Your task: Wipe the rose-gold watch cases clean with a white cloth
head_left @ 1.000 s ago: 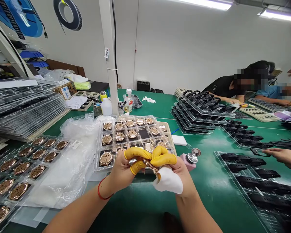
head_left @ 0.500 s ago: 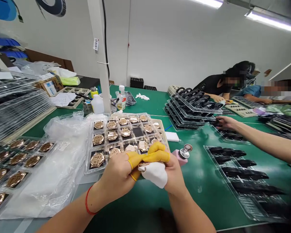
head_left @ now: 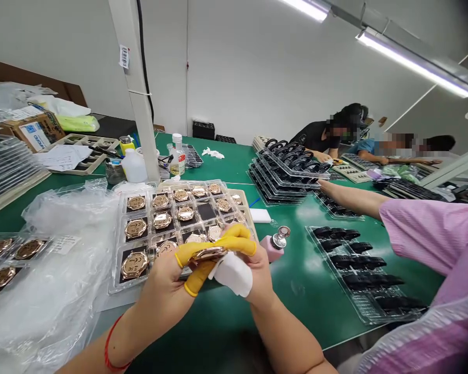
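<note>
My left hand (head_left: 167, 280), with yellow finger cots, pinches a rose-gold watch case (head_left: 208, 253) by its edge. My right hand (head_left: 260, 272), also in yellow cots, grips a folded white cloth (head_left: 234, 274), with its fingers lying along the case's far side. The case is tilted nearly edge-on, so its faces are mostly hidden. Just beyond my hands lies a clear tray (head_left: 117, 248) of rose-gold watch cases on black pads; one pocket (head_left: 206, 212) shows only its pad. A pink pump bottle (head_left: 272, 249) with a metal top stands by my right hand.
Crumpled plastic wrap (head_left: 68, 280) and another tray of cases (head_left: 0, 279) lie left. Bottles stand by the white post (head_left: 134, 88). Stacked trays of black straps (head_left: 284, 171) and a strap tray (head_left: 351, 275) are right, where a co-worker's pink sleeve (head_left: 417, 228) reaches in.
My hands have turned the watch case, so more of its rim shows, and my left fingers have spread around it. The view has swung right, bringing the co-worker's pink sleeve into sight.
</note>
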Demonstrator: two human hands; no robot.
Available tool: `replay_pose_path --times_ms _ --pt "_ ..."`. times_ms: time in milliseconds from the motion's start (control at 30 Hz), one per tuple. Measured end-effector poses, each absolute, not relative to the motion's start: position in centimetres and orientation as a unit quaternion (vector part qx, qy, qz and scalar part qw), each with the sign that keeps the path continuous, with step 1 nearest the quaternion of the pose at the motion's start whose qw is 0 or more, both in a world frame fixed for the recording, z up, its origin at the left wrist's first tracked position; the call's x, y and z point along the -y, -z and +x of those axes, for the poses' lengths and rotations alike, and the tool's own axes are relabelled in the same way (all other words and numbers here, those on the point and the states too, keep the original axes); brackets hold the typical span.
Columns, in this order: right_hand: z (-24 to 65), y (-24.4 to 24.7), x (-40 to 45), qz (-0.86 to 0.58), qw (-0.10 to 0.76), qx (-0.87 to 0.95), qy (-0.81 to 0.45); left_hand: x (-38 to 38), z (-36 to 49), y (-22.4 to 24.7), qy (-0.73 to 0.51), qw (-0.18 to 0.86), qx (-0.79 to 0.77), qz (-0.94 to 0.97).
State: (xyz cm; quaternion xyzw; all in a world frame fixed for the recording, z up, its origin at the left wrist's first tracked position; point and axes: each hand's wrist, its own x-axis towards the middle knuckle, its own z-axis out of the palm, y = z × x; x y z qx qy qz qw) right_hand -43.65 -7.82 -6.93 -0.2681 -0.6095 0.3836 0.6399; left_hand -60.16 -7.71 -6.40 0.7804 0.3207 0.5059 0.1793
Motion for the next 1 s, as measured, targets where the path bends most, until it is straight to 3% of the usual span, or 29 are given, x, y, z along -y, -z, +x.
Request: replay_pose_path --times_ms 133,200,300,467,633,733,867,1000 --pt "-42.3 5.8 8.4 -0.362 0.579 0.715 -0.149 7.3 -61.1 6.1 -0.482 0.081 -0.341 0.803" --pt "-42.0 5.3 8.7 -0.368 0.542 0.749 -0.104 7.2 -61.1 6.1 -0.476 0.032 -0.343 0.809" --pt "-42.2 5.0 8.8 -0.326 0.523 0.769 -0.169 7.2 -60.5 6.4 -0.431 0.014 -0.337 0.837" --pt "-43.0 5.3 8.4 -0.269 0.576 0.666 -0.391 6.7 -60.1 7.0 -0.455 -0.052 -0.286 0.842" --pt "-43.8 6.8 8.7 -0.333 0.616 0.657 -0.28 6.0 -60.4 6.7 -0.463 -0.147 -0.25 0.838" --pt "-44.0 7.4 8.6 -0.359 0.62 0.632 -0.295 6.0 -60.4 6.5 -0.443 -0.187 -0.242 0.843" --pt "-43.2 6.6 8.1 -0.344 0.622 0.541 -0.451 6.2 -60.1 6.2 -0.449 -0.119 -0.243 0.852" --pt "-41.7 5.5 7.8 -0.316 0.626 0.501 -0.506 6.7 -59.8 6.4 -0.448 0.058 -0.259 0.854"
